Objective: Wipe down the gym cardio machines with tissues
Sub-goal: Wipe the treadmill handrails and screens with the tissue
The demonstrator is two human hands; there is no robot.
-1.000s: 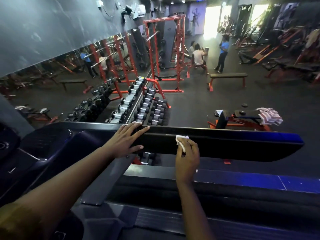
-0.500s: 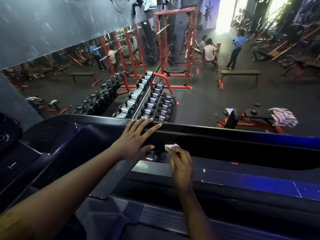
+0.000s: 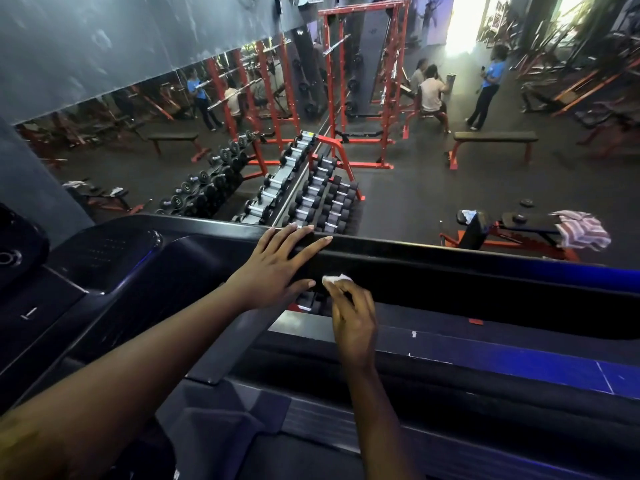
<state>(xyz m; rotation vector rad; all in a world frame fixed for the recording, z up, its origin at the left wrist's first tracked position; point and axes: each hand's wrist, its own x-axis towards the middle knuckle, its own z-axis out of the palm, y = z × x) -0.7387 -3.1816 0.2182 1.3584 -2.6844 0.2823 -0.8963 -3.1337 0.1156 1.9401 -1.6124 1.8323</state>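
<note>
fingers [image 3: 310, 247] of l hand [image 3: 273, 268] straight + spread, lying flat over top edge of cardio machine's front bar [image 3: 450, 271], thumb along its near face, holding nothing. l forearm comes in from lower left, wrist roughly in line w/ it. r hand [image 3: 353, 320] just beside, back of hand up, fingers bent, pinching small white tissue [image 3: 336, 279] at the tips + pressing it to near face of same bar, just r of l thumb. r forearm runs up from bottom edge. dumbbell rack [image 3: 311, 199] on floor beyond bar.
</note>
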